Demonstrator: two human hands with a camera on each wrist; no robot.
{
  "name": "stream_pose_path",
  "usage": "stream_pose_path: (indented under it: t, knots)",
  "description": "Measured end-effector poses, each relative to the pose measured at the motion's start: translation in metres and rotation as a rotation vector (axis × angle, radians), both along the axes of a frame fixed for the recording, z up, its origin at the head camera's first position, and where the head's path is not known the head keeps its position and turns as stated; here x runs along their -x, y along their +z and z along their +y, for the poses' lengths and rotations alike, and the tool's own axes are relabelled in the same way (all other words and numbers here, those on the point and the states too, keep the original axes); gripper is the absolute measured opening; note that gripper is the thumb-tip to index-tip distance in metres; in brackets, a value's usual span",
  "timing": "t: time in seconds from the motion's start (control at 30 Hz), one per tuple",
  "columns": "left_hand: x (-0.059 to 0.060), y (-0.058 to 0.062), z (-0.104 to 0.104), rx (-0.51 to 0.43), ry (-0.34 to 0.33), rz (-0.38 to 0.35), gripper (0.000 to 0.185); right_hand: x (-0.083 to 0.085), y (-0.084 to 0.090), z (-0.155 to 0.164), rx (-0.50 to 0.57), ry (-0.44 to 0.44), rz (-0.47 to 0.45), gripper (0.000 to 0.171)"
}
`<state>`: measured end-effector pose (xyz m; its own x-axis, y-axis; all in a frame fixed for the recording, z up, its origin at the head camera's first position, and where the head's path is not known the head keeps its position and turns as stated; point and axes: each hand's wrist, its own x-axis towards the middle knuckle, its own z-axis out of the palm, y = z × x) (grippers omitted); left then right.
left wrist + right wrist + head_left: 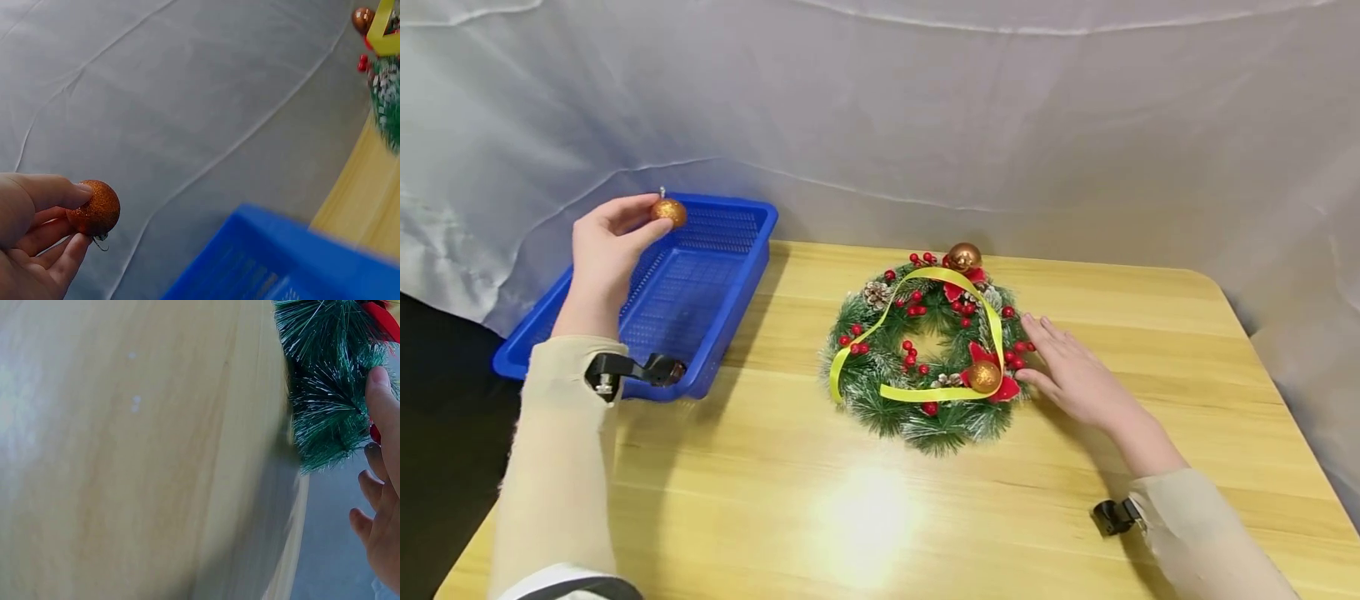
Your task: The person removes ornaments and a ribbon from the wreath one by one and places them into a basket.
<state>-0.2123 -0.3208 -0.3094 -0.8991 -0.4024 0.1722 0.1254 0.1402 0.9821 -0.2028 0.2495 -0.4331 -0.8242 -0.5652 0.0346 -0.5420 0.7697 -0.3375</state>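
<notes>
Between thumb and fingers, my left hand (606, 254) pinches a glittery orange-gold Christmas bauble (670, 212) above the back part of the blue basket (726, 333). A small wire hook shows on the bauble (95, 209) in the left wrist view. The green wreath (887, 408) lies on the table with red berries, pinecones and red flowers. On it sit a shiny copper bauble (964, 257) and a glittery gold bauble (983, 377). A yellow ribbon (880, 321) loops loosely over it. My right hand (1078, 375) rests at the wreath's right edge, fingers extended, thumb touching the greenery.
The wooden table (775, 500) carries the wreath in its middle and the basket at its left. Behind them hangs a grey-white cloth (880, 125), which also runs along the right side. A dark area (437, 400) lies beyond the table's left edge.
</notes>
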Motion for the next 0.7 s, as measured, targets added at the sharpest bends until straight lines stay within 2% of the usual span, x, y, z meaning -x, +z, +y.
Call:
stream_pose_path:
  t: [0.13, 0.3, 0.4, 0.53, 0.7]
  knots:
    - [-0.008, -0.008, -0.018, -0.014, 0.03, -0.003, 0.039, -0.002, 0.0, 0.001, -0.004, -0.003, -0.003, 0.076]
    - [-0.017, -0.023, -0.038, 0.001, 0.065, -0.066, 0.037, -0.003, 0.0, 0.0, -0.02, -0.021, -0.012, 0.077]
    - [-0.021, -0.033, -0.049, 0.128, 0.068, -0.154, 0.04, -0.003, 0.0, 0.0, -0.024, -0.022, -0.01, 0.077]
    - [-0.025, -0.045, -0.06, 0.329, 0.03, -0.29, 0.049, -0.003, -0.001, 0.001, -0.018, -0.009, -0.003, 0.076]
    - [-0.028, -0.056, -0.069, 0.38, -0.048, -0.356, 0.051, -0.002, 0.001, 0.001, -0.011, 0.011, 0.019, 0.076]
